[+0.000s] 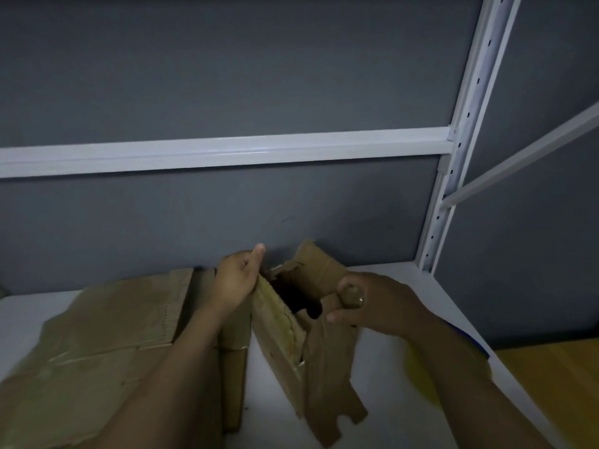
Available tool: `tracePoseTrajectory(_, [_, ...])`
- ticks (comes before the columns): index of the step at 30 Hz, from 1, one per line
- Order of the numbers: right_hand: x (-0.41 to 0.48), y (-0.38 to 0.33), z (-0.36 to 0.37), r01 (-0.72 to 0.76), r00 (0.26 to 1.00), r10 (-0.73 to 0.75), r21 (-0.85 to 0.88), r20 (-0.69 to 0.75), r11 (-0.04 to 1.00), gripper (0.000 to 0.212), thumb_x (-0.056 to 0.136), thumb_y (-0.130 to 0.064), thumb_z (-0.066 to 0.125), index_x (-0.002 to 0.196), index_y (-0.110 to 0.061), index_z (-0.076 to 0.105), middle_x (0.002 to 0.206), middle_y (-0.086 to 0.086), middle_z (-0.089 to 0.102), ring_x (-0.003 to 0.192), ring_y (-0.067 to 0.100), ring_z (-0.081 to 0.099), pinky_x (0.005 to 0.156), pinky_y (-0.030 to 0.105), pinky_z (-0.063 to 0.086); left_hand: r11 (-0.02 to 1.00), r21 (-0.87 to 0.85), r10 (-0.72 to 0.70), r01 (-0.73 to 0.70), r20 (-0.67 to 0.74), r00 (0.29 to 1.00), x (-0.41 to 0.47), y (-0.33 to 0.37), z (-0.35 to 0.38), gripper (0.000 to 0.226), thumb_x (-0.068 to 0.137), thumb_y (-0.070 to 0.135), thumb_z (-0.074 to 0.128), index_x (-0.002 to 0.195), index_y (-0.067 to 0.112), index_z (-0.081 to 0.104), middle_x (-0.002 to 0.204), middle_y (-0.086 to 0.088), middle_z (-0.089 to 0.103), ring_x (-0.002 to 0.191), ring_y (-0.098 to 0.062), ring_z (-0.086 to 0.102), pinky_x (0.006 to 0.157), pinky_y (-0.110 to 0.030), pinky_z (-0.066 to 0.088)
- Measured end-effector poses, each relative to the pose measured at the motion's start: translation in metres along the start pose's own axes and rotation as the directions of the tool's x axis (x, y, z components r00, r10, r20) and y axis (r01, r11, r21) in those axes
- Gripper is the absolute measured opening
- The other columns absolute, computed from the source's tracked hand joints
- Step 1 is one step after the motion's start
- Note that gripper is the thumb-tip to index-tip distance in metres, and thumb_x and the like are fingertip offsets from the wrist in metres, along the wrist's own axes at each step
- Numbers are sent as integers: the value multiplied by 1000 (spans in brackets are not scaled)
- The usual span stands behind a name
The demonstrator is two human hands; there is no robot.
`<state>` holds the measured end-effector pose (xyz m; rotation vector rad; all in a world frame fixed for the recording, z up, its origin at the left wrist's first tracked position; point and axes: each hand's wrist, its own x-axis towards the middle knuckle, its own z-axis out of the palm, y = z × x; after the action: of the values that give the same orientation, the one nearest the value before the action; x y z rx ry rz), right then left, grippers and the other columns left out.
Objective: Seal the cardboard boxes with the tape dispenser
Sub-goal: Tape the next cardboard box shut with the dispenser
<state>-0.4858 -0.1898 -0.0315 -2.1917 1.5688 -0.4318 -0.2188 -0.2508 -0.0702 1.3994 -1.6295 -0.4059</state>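
A grey wall [227, 76] backs a white rack frame [227, 153] and its white shelf [382, 384]. Flattened cardboard [97, 335] lies at the left. The open cardboard box [278, 332] stands mid-shelf. The left hand [236, 280] has its fingers gripping the box's left wall, and the right hand [379, 306] fingers pinch its right flap.

There is only one camera. It sits on the person's head and looks forward and down. It is very close to the two hands. The left hand [238, 280] and the right hand [372, 303] reach in from the bottom edge, with both arms in view. The cardboard box [278, 335] they hold is low in the middle. The white shelf [389, 367] lies along the bottom. Higher up are the grey wall [227, 76], a white rail [227, 150] and a white post [470, 124] on the right. The wide lens bends the rail a bit.
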Motion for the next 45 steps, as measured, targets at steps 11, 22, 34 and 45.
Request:
tracePoseTrajectory(11, [1,3,28,8,983,8,85,-186,996,56,73,-53,75,117,-29,49,110,-13,50,98,7,50,72,22,40,962,-214,-63,171,434,899,-24,-6,-23,103,77,40,78,152,41,6,149,6,41,136,-6,40,110,-26,36])
tracePoseTrajectory(22, [-20,6,33,92,994,-48,528,-97,844,89,81,-49,68,144,-58,5,126,-29,50,113,-8,53,94,18,48,977,17,-211,212,178,961,-37,17,18,89,77,37,79,150,24,28,149,0,26,141,-14,20,104,-22,26])
tracePoseTrajectory(34, [-20,3,45,65,981,-106,246,160,967,72,72,-82,39,137,-53,35,148,-41,2,141,-4,17,117,41,24,969,-19,-245,245,-4,970,-50,10,24,65,84,29,74,142,22,46,143,-2,48,130,-18,45,106,-23,33])
tracePoseTrajectory(45, [-5,7,33,-65,972,43,-86,-231,994,38,98,-44,44,129,-28,58,147,-6,41,132,14,39,105,28,30,958,140,-214,250,-232,949,-79,31,37,42,91,18,59,133,16,59,131,-12,54,120,-26,49,99,-26,35])
